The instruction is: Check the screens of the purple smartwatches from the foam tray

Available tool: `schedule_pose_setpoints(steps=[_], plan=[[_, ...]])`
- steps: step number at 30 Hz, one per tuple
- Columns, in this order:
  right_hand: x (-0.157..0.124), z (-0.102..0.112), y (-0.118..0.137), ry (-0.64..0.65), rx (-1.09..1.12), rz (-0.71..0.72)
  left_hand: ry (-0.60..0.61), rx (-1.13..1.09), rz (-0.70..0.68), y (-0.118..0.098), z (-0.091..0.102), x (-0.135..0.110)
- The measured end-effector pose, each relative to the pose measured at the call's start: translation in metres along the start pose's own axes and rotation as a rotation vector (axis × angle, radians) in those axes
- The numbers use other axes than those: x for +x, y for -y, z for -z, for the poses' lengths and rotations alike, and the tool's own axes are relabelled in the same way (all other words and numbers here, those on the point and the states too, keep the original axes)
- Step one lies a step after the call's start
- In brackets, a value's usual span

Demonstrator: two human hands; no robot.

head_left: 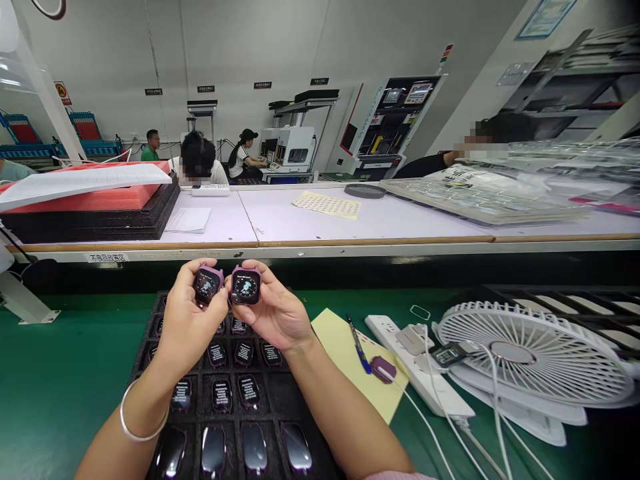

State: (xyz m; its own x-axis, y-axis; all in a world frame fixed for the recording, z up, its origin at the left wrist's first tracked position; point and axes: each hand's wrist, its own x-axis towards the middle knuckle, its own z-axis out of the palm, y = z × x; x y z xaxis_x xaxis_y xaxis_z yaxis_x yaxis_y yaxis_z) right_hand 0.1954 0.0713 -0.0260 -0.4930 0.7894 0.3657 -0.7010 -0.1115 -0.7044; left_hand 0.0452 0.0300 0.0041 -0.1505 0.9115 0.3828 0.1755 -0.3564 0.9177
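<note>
My left hand (193, 320) is closed around a purple-framed smartwatch (207, 285) without a strap, its screen lit with a dial. Close beside it, my right hand (277, 313) grips a second purple smartwatch (245, 287) showing a similar lit dial. Both screens face me, held side by side above a black foam tray (280, 390). In the tray's compartments lie several more watch bodies, some with lit white text like this watch (249, 391). The nearest row holds watches with dark, shiny faces, such as this one (254, 447). My forearms hide parts of the tray.
Right of the tray are a yellow sheet (327, 333), a pen (359, 343), a purple charging piece (383, 369), a white power strip (425, 373) with cables and a white fan (535, 353). A raised shelf (280, 213) crosses behind, with foam stacks (100, 200) and clear trays (475, 193). Several people sit beyond.
</note>
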Motion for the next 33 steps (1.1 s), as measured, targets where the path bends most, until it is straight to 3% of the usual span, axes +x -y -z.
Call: schedule_pose_setpoints(steps=[6, 11, 14, 33], plan=[[0.002, 0.003, 0.003, -0.016, 0.022, -0.015, -0.004, -0.006, -0.015, 0.007, 0.000, 0.008], [0.007, 0.011, 0.016, -0.127, -0.049, -0.094, 0.081, -0.280, 0.155, 0.011, 0.000, 0.018], [0.007, 0.014, 0.020, -0.157, -0.069, -0.065, 0.143, -0.419, 0.227, 0.010, 0.000, 0.019], [0.006, 0.013, 0.015, -0.281, -0.311, 0.096, 0.186, -0.489, 0.150, 0.018, 0.001, 0.024]])
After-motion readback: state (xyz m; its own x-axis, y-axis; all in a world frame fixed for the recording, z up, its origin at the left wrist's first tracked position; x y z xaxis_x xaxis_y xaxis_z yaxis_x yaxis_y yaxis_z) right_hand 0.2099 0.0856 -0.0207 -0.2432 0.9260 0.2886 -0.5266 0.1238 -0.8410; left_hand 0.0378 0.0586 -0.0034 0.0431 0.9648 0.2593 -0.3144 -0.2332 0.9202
